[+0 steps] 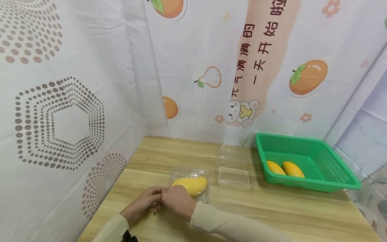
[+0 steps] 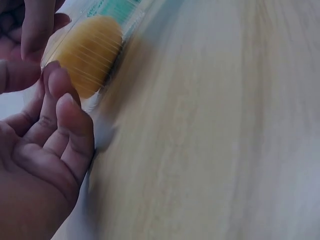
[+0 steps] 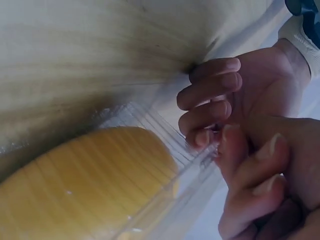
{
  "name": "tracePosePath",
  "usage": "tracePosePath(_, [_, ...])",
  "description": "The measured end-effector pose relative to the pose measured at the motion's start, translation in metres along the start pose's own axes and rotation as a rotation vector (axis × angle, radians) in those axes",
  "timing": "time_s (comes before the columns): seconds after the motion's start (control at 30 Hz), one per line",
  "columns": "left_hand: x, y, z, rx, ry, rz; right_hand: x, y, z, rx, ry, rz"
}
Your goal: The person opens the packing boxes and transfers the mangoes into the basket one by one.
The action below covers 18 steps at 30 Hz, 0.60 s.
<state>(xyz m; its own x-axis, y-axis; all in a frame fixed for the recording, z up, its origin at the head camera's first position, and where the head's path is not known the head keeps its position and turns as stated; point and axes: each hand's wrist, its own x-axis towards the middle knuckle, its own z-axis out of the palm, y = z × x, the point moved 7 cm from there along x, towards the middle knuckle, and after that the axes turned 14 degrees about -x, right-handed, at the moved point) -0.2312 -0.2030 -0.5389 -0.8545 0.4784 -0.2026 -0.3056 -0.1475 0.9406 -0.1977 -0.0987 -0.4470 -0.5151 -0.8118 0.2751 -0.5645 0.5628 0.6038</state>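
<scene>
A yellow mango lies inside a clear plastic clamshell box on the table. At the box's near left corner, my left hand pinches the rim between thumb and fingertips, the other fingers loosely curled. My right hand meets it there and pinches the same corner, its fingertips touching the left ones. The right wrist view shows the ribbed wall of the box around the mango, with both hands' fingers gathered at its edge. In the left wrist view the mango shows through the plastic.
Right of the box, a second clear clamshell box stands with its lid raised toward the curtain. A green plastic basket holding mangoes sits at the right. A printed curtain hangs behind the wooden table.
</scene>
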Motion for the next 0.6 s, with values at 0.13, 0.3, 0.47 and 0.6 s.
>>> tracePosePath(0.13, [0.0003,-0.0022,-0.0016,-0.016,-0.015,-0.003,-0.0001,-0.0001,0.0018,0.015,0.013,0.009])
tracePosePath(0.3, [-0.0016,-0.0045,-0.0043,-0.037,-0.008,-0.003,0.0009,-0.0010,0.0044,0.036,0.009,0.021])
tracePosePath(0.47, [-0.0023,-0.0037,-0.0053,-0.030,0.007,0.008,0.0002,-0.0017,0.0044,0.055,0.034,0.034])
tracePosePath(0.6, [-0.0017,-0.0030,-0.0051,-0.034,0.035,0.013,-0.0008,-0.0019,0.0062,0.082,0.050,0.049])
